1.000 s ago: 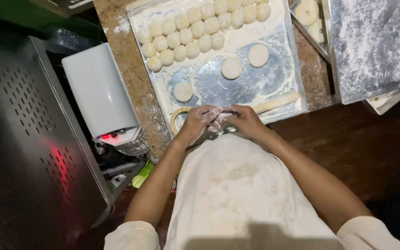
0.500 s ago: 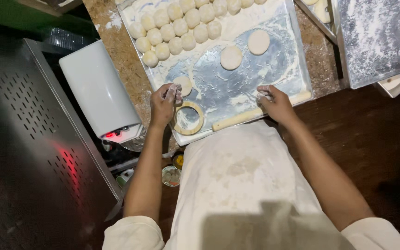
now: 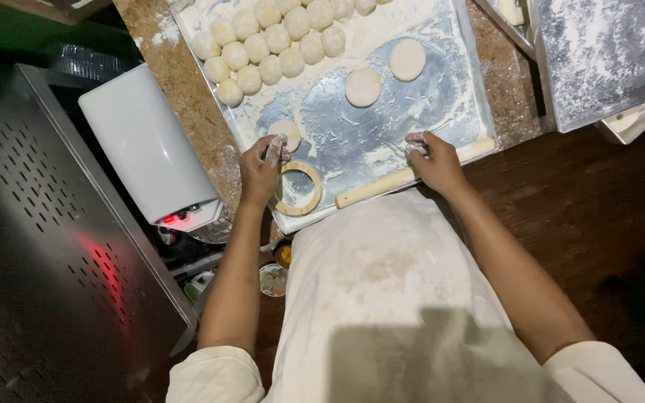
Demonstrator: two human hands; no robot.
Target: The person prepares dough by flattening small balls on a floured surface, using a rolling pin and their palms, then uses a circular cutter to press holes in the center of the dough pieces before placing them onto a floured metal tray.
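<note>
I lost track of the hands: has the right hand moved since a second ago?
Yes. The right hand moved rightward from the ring to the rolling pin.

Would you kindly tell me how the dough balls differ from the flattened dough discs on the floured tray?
The dough balls are small, rounded and packed touching in rows at the tray's far left; the flattened dough discs are wider, flat and lie apart. Both are pale dough on the floured tray.

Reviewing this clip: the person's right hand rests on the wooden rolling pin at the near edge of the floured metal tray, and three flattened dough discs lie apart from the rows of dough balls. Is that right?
Nearly. The head view shows two flattened dough discs apart from the rows of dough balls, not three. The right hand does rest on the wooden rolling pin at the near edge of the floured metal tray.
</note>
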